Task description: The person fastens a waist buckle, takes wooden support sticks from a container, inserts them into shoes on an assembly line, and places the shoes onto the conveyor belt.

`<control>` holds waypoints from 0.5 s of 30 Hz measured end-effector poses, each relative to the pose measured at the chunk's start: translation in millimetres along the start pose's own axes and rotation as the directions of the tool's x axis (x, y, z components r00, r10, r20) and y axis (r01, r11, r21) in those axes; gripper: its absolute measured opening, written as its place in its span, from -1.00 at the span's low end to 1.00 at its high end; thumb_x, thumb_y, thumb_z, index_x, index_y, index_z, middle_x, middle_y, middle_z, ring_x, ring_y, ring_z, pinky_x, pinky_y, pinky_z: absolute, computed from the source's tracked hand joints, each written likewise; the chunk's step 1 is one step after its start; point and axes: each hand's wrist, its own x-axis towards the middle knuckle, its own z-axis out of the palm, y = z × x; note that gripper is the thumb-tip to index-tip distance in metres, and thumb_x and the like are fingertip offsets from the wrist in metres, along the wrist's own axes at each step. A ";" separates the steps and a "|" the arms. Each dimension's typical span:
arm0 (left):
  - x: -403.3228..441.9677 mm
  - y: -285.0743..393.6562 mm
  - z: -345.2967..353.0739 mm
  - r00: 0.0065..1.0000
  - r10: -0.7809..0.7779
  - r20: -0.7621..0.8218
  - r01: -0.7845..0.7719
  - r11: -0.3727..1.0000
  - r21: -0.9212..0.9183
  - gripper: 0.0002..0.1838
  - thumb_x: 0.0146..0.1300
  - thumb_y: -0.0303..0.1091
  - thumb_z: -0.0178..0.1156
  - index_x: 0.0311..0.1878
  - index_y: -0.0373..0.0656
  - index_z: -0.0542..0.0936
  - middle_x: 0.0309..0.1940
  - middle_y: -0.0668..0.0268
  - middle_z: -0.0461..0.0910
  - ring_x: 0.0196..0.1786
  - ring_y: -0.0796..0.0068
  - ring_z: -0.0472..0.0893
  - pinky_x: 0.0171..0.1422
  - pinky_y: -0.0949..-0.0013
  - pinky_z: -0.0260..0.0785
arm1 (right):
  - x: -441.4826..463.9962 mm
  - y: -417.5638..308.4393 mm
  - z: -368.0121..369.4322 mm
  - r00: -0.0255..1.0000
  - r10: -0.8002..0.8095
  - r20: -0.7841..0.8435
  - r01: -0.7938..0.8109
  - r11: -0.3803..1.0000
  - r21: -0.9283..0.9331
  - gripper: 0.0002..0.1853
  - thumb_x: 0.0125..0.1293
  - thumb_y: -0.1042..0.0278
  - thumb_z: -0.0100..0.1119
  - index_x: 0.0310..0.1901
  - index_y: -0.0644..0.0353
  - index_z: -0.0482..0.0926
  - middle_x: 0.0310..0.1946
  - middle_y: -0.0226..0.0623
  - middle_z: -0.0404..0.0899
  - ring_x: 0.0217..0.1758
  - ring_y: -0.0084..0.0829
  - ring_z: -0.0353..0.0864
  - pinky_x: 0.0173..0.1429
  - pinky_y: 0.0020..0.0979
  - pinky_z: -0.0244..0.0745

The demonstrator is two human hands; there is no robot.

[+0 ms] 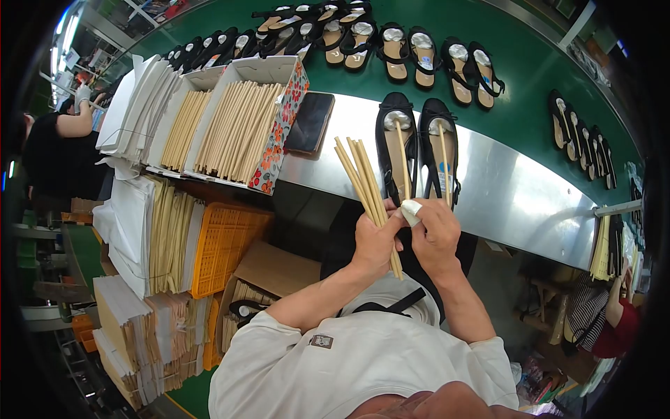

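Observation:
My left hand (375, 241) is closed round a bundle of several thin pale sticks (363, 178), which fan out above my fingers and poke out below. My right hand (436, 237) is closed beside it, with a white covering (410, 212) on one fingertip. Those fingers meet the lower end of a stick (402, 160) that runs along the left black shoe (386, 143) to the crumpled stuffing in its toe. Right of it stands the matching black shoe (452, 143) with another stick (444, 160) inside. My right hand partly hides both heels.
Boxes of sticks (237, 126) and a dark flat case (310, 122) lie left on the metal ledge (516, 181). Strapped black shoes (394, 52) line the green belt (516, 105). An orange crate (230, 241) stands below. Other people (66, 140) are at both sides.

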 end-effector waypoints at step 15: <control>-10.4 9.7 6.6 0.995 -0.093 0.047 0.101 0.978 -0.183 -0.62 0.59 -0.23 0.29 0.30 -0.20 0.49 -0.10 0.35 0.74 -0.20 0.71 0.69 -0.53 0.64 0.34 | 10.8 -18.4 -13.2 0.960 0.194 0.201 -0.224 0.964 0.141 -0.57 0.23 0.82 0.19 0.13 0.33 0.64 0.03 -0.02 0.69 -0.02 -0.01 0.77 -0.02 -0.21 0.69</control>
